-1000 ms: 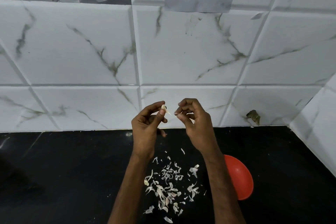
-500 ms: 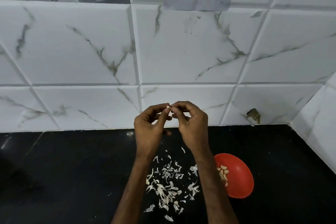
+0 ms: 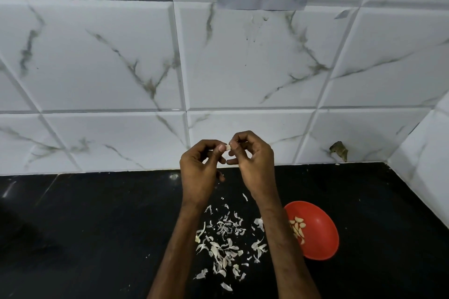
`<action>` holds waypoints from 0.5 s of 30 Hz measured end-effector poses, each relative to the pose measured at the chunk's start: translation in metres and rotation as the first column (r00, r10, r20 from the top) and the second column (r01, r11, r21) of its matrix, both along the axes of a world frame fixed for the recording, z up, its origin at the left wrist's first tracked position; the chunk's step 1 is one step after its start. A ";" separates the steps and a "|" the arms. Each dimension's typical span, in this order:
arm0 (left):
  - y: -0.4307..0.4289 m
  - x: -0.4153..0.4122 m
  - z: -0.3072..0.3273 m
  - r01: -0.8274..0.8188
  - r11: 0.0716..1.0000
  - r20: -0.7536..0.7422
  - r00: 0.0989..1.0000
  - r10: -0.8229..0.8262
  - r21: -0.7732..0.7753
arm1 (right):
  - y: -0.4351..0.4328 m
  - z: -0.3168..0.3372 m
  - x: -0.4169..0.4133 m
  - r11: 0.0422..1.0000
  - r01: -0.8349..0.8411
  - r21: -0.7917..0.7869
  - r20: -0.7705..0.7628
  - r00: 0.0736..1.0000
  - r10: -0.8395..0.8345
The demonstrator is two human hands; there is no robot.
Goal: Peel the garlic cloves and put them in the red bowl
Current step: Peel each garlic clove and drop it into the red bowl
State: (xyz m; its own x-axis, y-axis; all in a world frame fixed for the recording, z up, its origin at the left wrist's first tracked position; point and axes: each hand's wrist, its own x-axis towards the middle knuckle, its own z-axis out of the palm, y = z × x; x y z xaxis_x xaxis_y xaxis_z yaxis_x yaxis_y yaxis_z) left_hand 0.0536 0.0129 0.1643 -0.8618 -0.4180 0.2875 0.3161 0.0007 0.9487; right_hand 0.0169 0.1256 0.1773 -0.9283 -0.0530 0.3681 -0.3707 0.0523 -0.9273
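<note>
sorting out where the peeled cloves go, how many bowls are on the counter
1. The red bowl sits on the black counter just right of the right forearm, which hides its left edge; peeled cloves lie inside.

Bare left hand (image 3: 199, 172), bare right hand (image 3: 256, 167), forearms (image 3: 176, 250) uncovered, nails (image 3: 221, 148) apparently short

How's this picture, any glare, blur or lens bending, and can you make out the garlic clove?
Head view: dim light; the wide-angle lens bends the wall tiles near the edges; faint glints on the black counter; the garlic clove pinched between left hand and right hand looks small and soft.
</note>
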 end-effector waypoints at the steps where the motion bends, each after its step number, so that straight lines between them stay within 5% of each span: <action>1: 0.002 0.000 0.000 0.027 0.999 -0.026 0.999 -0.026 0.041 | 0.000 0.001 0.000 0.999 -0.014 -0.031 0.022 1.000 0.014; 7: 0.005 -0.003 -0.006 0.061 0.995 -0.063 0.996 -0.056 0.078 | 0.001 -0.002 0.001 0.944 -0.067 -0.323 0.322 0.930 0.176; 9: 0.009 -0.004 -0.010 -0.003 0.998 -0.043 0.999 0.006 0.059 | -0.006 -0.005 0.004 0.961 0.029 -0.274 0.327 0.943 0.065; 12: 0.015 -0.007 -0.014 -0.092 0.992 -0.021 0.995 0.095 0.083 | -0.019 -0.016 0.004 0.958 0.277 0.079 -0.081 0.959 -0.271; 15: 0.017 -0.007 -0.014 -0.067 0.979 -0.001 0.998 0.069 0.191 | -0.022 -0.024 0.004 0.916 0.365 0.168 -0.357 0.888 -0.289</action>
